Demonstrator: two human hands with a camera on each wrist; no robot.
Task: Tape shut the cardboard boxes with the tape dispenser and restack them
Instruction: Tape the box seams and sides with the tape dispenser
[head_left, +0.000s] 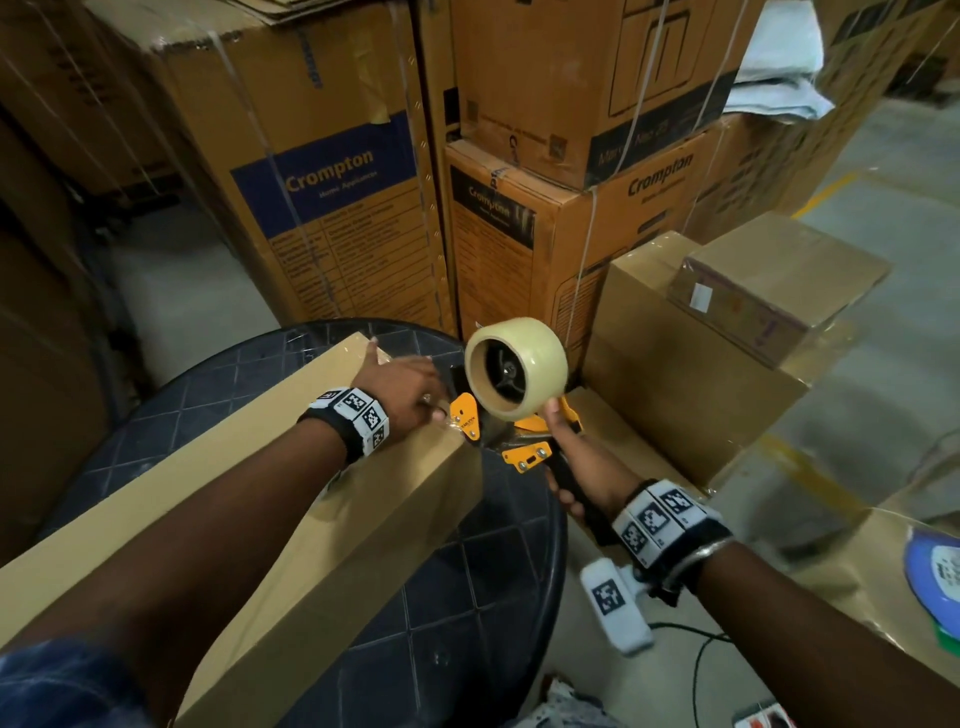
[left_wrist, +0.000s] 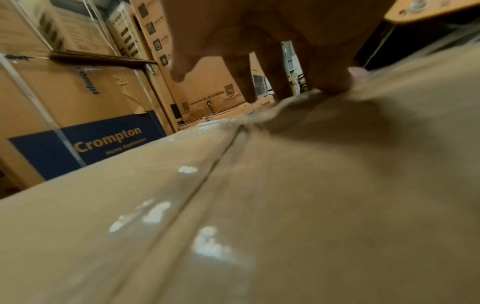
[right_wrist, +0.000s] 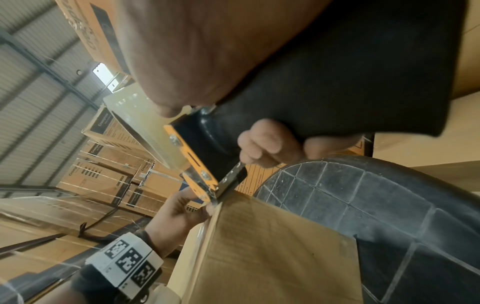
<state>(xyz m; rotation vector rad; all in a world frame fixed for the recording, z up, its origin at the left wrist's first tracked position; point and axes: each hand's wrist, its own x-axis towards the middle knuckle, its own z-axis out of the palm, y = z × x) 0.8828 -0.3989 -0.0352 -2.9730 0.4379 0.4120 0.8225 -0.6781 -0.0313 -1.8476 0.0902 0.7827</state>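
Round black table with a grid-patterned top; behind it, tall stacks of printed Crompton cartons bound with white straps; folded white cloth on top of the stack at right; grey concrete floor with a yellow painted line; black cable trailing on the floor; blue-and-white round object at the right edge, too cropped to identify.

Head view looking down on long box, wrist views close, low, sharing its end
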